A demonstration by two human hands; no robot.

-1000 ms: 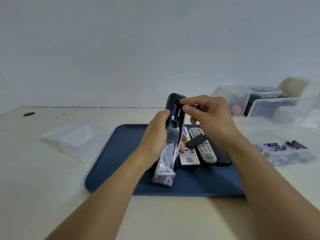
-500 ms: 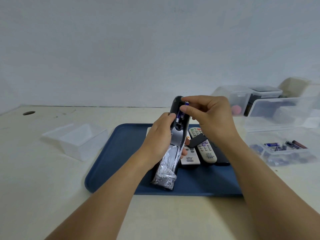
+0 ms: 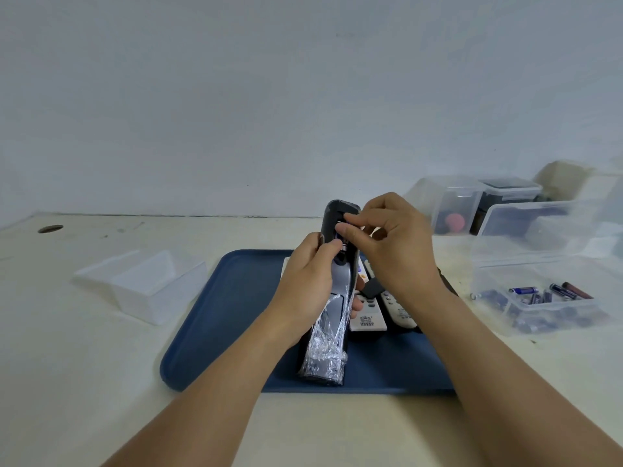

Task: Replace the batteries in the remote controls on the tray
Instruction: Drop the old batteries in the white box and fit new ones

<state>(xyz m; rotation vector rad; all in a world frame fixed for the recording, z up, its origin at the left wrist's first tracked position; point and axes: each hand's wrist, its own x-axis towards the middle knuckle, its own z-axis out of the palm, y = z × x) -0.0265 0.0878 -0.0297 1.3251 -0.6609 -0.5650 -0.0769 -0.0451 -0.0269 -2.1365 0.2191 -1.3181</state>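
Holding a black remote [image 3: 337, 264] upright over the blue tray [image 3: 232, 308], a person's left hand [image 3: 308, 281] has its grip clamped round the remote's body, thumb laid beside the open battery bay; the remote's lower end, wrapped in crinkled clear film [image 3: 325, 345], rests on the tray; the right hand [image 3: 387, 244] has its grip pinched, thumb and forefinger together, on a blue battery [image 3: 338, 234] sitting in the bay near the remote's top; two pale remotes [image 3: 367, 311] lie flat on the tray just behind, partly hidden by the right wrist, with a small black cover [image 3: 372, 288] on top of them; to the right on the tabletop [image 3: 84, 382], an open clear box [image 3: 539, 298] holds loose batteries [image 3: 553, 293]; a clear empty-looking tub [image 3: 148, 284] stands left of the tray.
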